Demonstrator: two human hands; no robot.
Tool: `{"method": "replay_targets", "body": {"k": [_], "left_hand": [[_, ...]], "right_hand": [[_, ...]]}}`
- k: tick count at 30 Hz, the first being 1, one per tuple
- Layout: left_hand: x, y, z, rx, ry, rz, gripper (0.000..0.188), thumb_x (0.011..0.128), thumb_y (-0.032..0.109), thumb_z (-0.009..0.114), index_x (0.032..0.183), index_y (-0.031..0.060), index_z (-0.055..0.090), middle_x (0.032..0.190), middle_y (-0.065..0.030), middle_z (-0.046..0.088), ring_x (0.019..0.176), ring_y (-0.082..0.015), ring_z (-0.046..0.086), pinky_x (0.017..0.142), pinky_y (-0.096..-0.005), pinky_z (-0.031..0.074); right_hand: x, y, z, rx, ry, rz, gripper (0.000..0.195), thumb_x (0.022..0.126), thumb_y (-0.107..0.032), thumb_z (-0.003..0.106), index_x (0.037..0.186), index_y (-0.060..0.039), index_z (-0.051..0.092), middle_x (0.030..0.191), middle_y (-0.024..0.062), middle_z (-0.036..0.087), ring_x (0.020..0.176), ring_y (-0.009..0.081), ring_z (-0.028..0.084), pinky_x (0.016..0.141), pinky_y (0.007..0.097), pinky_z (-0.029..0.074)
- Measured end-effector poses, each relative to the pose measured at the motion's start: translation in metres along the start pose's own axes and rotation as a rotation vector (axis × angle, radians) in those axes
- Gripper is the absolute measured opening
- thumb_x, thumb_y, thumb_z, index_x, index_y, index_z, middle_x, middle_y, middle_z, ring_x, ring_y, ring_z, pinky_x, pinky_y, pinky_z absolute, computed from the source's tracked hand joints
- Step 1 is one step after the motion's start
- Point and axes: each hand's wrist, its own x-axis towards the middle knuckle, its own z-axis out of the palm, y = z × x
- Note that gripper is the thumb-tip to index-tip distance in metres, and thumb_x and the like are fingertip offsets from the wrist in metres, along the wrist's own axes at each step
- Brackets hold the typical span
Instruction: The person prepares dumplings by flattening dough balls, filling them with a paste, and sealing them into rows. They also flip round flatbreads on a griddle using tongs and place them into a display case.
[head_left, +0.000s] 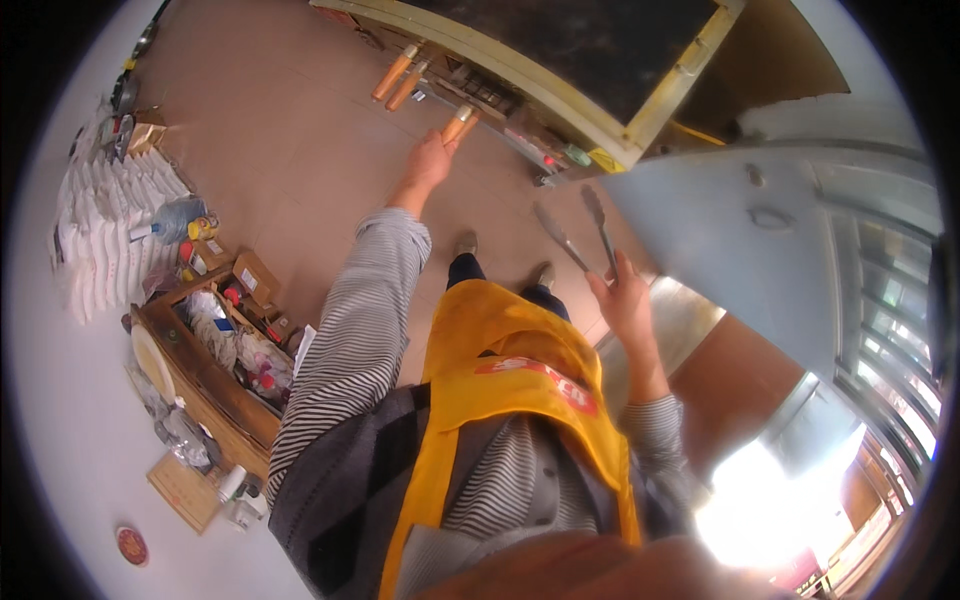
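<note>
My left hand (433, 157) is closed around a wooden handle (457, 125) with a metal collar, one of several that stick out below the edge of a light-framed table with a dark top (570, 45). Two more wooden handles (395, 73) jut out to its left. My right hand (626, 296) holds a pair of metal tongs (592, 236) near their joined end. The tongs' arms are spread and point toward the table's near corner, over the tiled floor. What the handles are joined to under the table is hidden.
White sacks (112, 225) are stacked at the left, beside a blue water bottle (178, 220). Cardboard boxes (255, 277) stand by a wooden cabinet (217, 375) with an open compartment full of plastic bags. A grey panel (720, 225) and a barred window (892, 300) are at the right.
</note>
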Motion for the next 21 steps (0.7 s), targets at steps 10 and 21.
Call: {"method": "replay_targets", "body": {"k": [10,21], "left_hand": [[-0.175,-0.167,-0.029,-0.190,-0.114,-0.048,0.032,0.092,0.033,0.060,0.098,0.0020,0.053,0.092,-0.0242,0.065,0.088,-0.0453,0.060,0.072,-0.0524,0.047],[-0.231,-0.237,-0.044,-0.218,-0.092,-0.119,0.030,0.089,0.028,0.064,0.098,0.0009,0.055,0.091,-0.0229,0.065,0.087,-0.0433,0.061,0.073,-0.0492,0.049]], "right_hand": [[0.088,-0.050,0.107,0.076,0.073,-0.017,0.047,0.083,-0.024,0.074,0.116,0.0036,0.055,0.076,0.0168,0.064,0.064,0.0345,0.063,0.058,0.0419,0.049],[0.173,-0.053,0.159,-0.296,0.232,-0.253,0.053,0.084,-0.029,0.070,0.122,0.0024,0.051,0.081,0.0245,0.064,0.080,0.0390,0.065,0.064,0.0455,0.051]]}}
